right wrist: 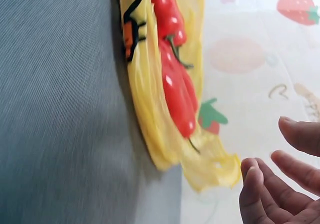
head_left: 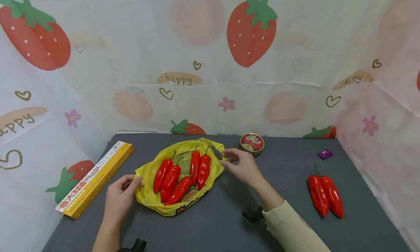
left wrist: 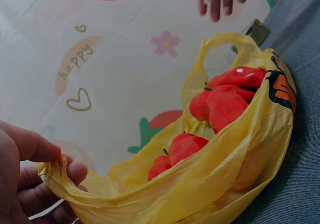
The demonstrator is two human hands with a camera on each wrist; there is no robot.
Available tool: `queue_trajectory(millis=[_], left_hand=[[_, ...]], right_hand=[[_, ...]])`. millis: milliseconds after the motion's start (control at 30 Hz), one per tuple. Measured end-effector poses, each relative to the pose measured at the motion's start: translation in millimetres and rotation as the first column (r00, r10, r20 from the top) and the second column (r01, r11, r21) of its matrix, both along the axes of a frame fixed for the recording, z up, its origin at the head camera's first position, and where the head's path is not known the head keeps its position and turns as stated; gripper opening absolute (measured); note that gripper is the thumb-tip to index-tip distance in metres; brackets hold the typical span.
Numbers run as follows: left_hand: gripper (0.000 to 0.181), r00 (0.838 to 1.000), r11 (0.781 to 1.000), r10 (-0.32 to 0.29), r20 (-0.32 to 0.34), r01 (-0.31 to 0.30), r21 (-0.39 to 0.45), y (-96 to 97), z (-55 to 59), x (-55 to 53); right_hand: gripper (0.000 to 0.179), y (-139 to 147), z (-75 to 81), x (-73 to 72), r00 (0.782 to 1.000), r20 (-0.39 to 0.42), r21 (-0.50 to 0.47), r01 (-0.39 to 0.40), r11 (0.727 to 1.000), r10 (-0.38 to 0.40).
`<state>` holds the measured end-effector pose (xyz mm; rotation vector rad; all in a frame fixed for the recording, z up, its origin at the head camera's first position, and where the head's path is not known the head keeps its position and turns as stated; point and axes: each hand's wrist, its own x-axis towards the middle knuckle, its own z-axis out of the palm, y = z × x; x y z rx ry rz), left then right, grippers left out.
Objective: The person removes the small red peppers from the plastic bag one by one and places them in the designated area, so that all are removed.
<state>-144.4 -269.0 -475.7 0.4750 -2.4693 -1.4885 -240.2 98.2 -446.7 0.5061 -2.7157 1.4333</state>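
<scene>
A yellow plastic bag [head_left: 147, 199] lies spread on the table with its mouth up, several glossy red peppers [head_left: 170, 182] inside it. Its left edge is pinched between the thumb and fingers of my left hand [head_left: 119, 195]; the left wrist view shows that gathered handle [left wrist: 57, 176] lifted. At the bag's right end is my right hand [head_left: 242, 166], thumb and fingers parted. In the right wrist view the bag's loose handle [right wrist: 212, 171] sits just beside those fingertips, with nothing between them. Something brownish under the peppers is mostly hidden.
A long yellow and white box [head_left: 95, 181] lies slantwise on the left. Behind my right hand stands a round red-topped tin [head_left: 252, 143]. Two more red peppers [head_left: 325, 195] lie at the right, below a small purple wrapped packet [head_left: 325, 154]. A strawberry-print cloth [head_left: 203, 55] hangs behind the grey table.
</scene>
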Motion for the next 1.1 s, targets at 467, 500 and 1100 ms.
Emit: queue_trajectory(millis=[467,500,1100], left_hand=[[0.047,1.0,1.0,-0.013,0.028,0.013,0.013,-0.5,-0.7,-0.6],[0.047,1.0,1.0,-0.013,0.027,0.013,0.011,-0.6,-0.7,-0.5],[0.045,0.999,1.0,-0.008,0.035,0.008,0.006,0.9,-0.6,-2.7]], right_hand=[[0.044,-54,-19.7,-34.5,0.974,0.214,-0.024,-0.068,0.997,0.072],[0.045,-57,-20.6,-35.7,0.972,0.225,-0.017,-0.062,0.998,0.065],[0.06,-79,-32.6,-48.1,0.953,0.292,0.185,-0.133,0.974,0.075]])
